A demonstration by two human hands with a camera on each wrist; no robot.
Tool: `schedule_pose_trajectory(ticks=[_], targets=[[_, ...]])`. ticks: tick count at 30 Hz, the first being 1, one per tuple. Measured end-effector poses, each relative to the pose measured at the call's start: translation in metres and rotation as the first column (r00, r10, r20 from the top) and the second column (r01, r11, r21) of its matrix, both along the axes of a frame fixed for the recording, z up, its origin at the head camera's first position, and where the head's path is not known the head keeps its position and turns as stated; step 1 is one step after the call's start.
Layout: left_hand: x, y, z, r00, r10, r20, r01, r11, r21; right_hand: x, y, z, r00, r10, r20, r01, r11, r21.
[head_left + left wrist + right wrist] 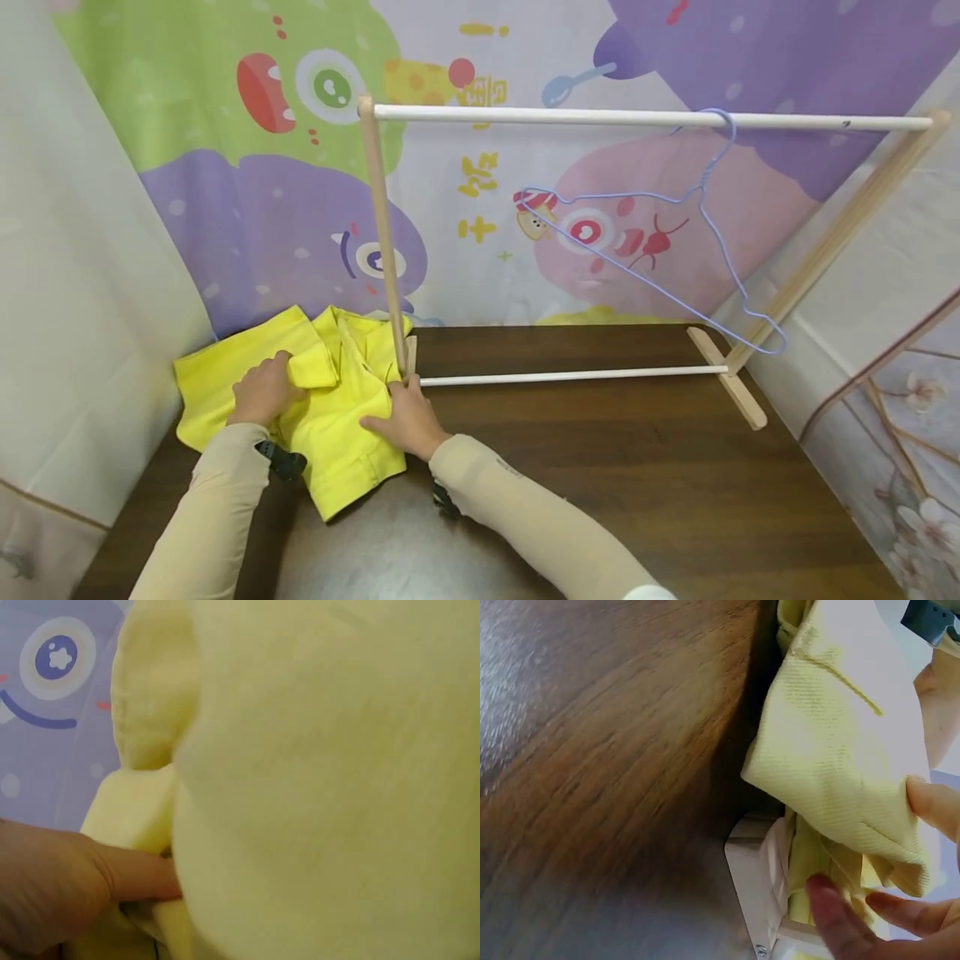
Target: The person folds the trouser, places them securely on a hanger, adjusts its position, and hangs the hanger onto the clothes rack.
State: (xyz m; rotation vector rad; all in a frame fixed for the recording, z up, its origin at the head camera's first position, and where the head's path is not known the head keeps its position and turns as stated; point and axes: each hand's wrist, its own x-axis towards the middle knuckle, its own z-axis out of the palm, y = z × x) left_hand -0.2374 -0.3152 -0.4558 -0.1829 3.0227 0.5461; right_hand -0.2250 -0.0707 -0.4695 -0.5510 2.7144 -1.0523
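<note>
A yellow garment (337, 433) with seams and a folded flap lies rumpled on the left side of the table, against the left post of a wooden rack. My left hand (261, 393) grips its folded upper part; in the left wrist view the thumb (139, 874) goes in behind a fold, and the other fingers are hidden by cloth. At the garment's right edge, beside the foot of the post, my right hand (415, 423) holds the cloth between thumb and fingers. The right wrist view shows the thumb (934, 802) on the outer face and the fingertips (826, 900) near the lower edge.
The rack has a white top bar (525, 115), a white lower bar (570, 377) and wooden feet (738, 400). A light blue wire hanger (637, 197) hangs from the top bar, toward the right. Behind stands a cartoon-printed cloth (285, 208). Dark wood tabletop (600, 467) extends rightward.
</note>
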Motion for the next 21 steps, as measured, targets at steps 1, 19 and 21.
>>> schedule_pose_trajectory(ticks=[1, 19, 21], targets=[[-0.001, 0.000, 0.000, 1.000, 0.011, 0.000, -0.011, 1.000, 0.004, -0.001, 0.000, 0.000, 1.000, -0.002, 0.006, 0.002, 1.000, -0.010], [0.034, 0.021, 0.009, 0.993, 0.119, 0.016, -0.119, 0.993, 0.001, 0.013, 0.004, 0.014, 0.942, 0.276, -0.192, -0.263, 0.961, 0.089], [0.043, 0.025, 0.008, 0.993, 0.121, 0.011, -0.121, 0.993, -0.005, 0.016, 0.007, 0.016, 0.927, 0.311, -0.210, -0.288, 0.949, 0.132]])
